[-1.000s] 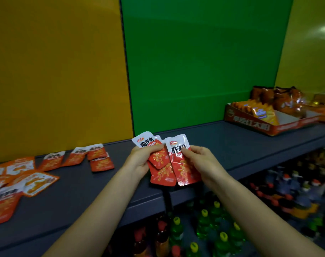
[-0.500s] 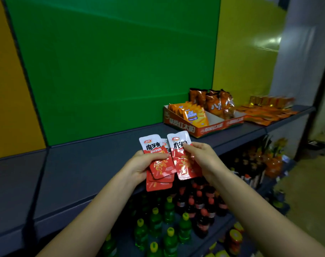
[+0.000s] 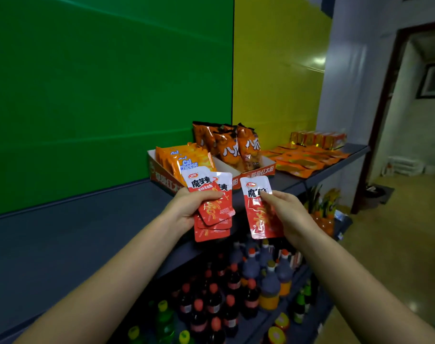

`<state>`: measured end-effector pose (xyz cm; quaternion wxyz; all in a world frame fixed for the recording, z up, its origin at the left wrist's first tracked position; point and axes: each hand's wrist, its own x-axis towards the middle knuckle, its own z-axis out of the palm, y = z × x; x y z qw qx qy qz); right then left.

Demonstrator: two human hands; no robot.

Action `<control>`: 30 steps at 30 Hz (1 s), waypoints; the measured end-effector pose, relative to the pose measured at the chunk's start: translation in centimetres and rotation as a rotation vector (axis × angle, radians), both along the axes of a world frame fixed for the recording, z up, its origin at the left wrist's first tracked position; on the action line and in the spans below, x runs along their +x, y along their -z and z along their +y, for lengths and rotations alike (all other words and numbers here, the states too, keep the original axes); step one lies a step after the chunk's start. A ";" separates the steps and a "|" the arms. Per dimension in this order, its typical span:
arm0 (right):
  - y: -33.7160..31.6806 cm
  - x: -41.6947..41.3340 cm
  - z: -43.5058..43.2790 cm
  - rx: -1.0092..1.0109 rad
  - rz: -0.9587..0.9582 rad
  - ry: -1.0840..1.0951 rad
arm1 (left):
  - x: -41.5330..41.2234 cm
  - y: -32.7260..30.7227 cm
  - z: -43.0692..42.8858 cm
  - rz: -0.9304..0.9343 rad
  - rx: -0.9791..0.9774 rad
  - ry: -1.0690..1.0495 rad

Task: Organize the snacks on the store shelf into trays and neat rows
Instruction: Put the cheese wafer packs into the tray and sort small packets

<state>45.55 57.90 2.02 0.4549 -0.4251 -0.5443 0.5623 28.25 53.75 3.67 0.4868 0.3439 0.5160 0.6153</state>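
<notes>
My left hand grips a fanned stack of several red-and-white snack packets over the front edge of the dark grey shelf. My right hand pinches a single red-and-white packet of the same kind, held apart to the right of the stack. Behind them a red cardboard tray stands on the shelf, with orange Cal Cheese packs in its left half and orange chip bags at its back.
Flat orange packets and gold boxes lie on the shelf further right. The lower shelf holds bottles with red, yellow and orange caps. Green and yellow panels back the shelf; a doorway opens at far right.
The view has swung right, so the loose red packets at the left are out of sight. My right hand has pulled one packet away from the stack in my left hand.
</notes>
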 end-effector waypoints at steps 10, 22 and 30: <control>-2.6 -3.1 8.2 0.093 -0.045 -0.202 | -2.5 -1.7 4.5 0.038 0.013 -0.167; -5.2 -19.0 7.4 0.174 0.069 -0.650 | -12.6 -0.9 -2.3 0.084 -0.079 -0.658; -0.3 -29.3 5.9 0.153 -0.134 -0.521 | -19.5 2.3 -5.4 0.160 -0.239 -0.844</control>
